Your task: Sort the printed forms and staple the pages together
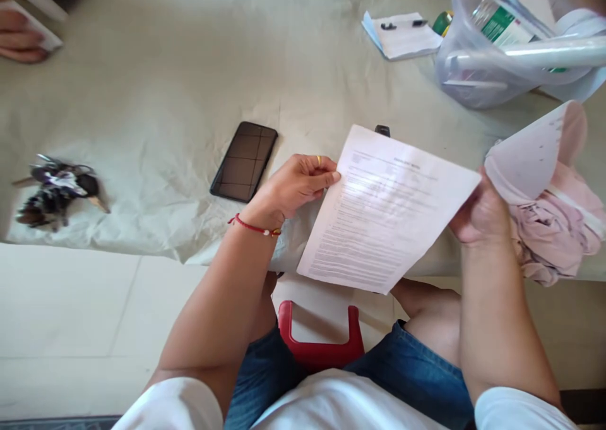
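A white printed sheet of paper [379, 215] is held up tilted over the table's front edge and my lap. My left hand [305, 180] pinches its left edge between thumb and fingers. On the other side, my right hand [483, 212] grips the sheet near its upper right corner, with the fingers partly hidden behind it. Left of my left hand a dark smartphone [243, 161] lies flat on the table. A small black object [382, 131] peeks out behind the paper's top edge. Beside my right hand is pinkish cloth [552, 228] with a curled white piece [528, 152] on it.
A bunch of keys [61, 190] lies at the left of the covered table [165, 89]. At the back right stand a translucent plastic bin [466, 79] with rolls and a bottle, and a paper pad [407, 38]. Another person's hand [21, 35] shows top left. A red stool [322, 351] is beneath me.
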`<move>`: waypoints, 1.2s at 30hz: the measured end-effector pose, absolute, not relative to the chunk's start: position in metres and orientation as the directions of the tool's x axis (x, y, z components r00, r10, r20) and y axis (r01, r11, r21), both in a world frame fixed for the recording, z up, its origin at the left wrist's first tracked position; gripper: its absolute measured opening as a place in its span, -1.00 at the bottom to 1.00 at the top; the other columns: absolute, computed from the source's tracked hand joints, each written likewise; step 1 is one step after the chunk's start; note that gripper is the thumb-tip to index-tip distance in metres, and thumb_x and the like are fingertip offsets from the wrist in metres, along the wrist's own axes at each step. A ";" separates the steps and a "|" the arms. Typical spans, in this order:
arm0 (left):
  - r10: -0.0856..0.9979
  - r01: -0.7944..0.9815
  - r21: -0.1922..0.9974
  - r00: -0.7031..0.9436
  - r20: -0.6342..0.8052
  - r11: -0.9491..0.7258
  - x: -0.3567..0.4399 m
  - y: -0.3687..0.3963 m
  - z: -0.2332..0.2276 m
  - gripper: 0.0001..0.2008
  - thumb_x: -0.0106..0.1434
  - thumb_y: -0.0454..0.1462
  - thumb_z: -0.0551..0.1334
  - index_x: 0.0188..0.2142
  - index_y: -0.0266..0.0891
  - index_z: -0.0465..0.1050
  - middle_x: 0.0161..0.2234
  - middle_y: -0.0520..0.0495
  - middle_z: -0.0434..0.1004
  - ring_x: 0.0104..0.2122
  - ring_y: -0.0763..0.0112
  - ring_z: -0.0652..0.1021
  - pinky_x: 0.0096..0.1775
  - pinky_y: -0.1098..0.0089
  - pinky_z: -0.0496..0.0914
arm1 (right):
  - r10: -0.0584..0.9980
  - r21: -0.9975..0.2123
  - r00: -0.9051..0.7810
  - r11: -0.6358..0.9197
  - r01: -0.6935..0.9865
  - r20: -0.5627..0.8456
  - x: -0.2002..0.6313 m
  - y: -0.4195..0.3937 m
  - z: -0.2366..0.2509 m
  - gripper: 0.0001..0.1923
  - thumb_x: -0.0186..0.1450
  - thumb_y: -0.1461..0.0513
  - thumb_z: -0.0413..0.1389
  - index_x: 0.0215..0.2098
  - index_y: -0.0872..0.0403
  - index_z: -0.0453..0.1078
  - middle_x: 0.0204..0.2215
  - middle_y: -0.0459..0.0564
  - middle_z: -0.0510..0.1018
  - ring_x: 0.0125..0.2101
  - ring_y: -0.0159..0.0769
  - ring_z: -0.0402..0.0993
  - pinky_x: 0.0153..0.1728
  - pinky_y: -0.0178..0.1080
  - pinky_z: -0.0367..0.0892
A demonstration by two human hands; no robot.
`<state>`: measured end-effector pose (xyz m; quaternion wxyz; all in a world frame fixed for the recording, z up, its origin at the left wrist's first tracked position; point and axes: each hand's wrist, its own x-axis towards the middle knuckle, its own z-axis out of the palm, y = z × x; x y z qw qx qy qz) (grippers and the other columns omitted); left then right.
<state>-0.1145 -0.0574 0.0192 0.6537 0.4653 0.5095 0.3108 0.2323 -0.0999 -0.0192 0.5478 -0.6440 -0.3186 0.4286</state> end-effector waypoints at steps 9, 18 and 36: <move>0.946 0.034 0.948 -0.077 -0.314 0.317 -0.105 -0.050 0.016 -0.78 0.43 -0.43 0.29 -0.38 -0.23 0.48 -0.50 0.12 0.31 -0.53 0.55 0.22 -0.44 0.44 0.20 | 0.941 -0.956 0.179 -0.273 -0.105 -0.288 0.182 -0.115 -0.012 -0.44 0.07 -0.14 0.60 -0.16 0.01 0.68 -0.24 0.02 0.82 -0.10 0.05 0.82 0.10 0.16 0.73; 0.936 -0.004 0.937 0.053 -0.348 0.348 -0.099 -0.055 0.018 -0.62 0.58 -0.32 0.22 -0.45 -0.21 0.39 -0.53 0.12 0.20 -0.54 0.56 0.20 -0.45 0.44 0.14 | 0.943 -0.985 0.289 -0.139 -0.098 -0.162 0.183 -0.104 -0.028 -0.45 0.07 -0.07 0.62 -0.11 0.00 0.66 -0.15 0.04 0.84 -0.04 0.12 0.83 0.16 0.30 0.71; 0.880 0.179 0.908 0.233 -0.413 0.379 -0.107 -0.063 0.012 -0.62 0.48 -0.39 0.28 -0.52 -0.25 0.38 -0.49 0.09 0.25 -0.47 0.56 0.27 -0.35 0.43 0.18 | 0.931 -0.993 0.348 -0.122 0.009 -0.111 0.196 -0.093 -0.037 -0.51 0.06 -0.09 0.61 -0.14 -0.11 0.68 -0.05 0.02 0.83 0.06 0.18 0.80 0.16 0.34 0.72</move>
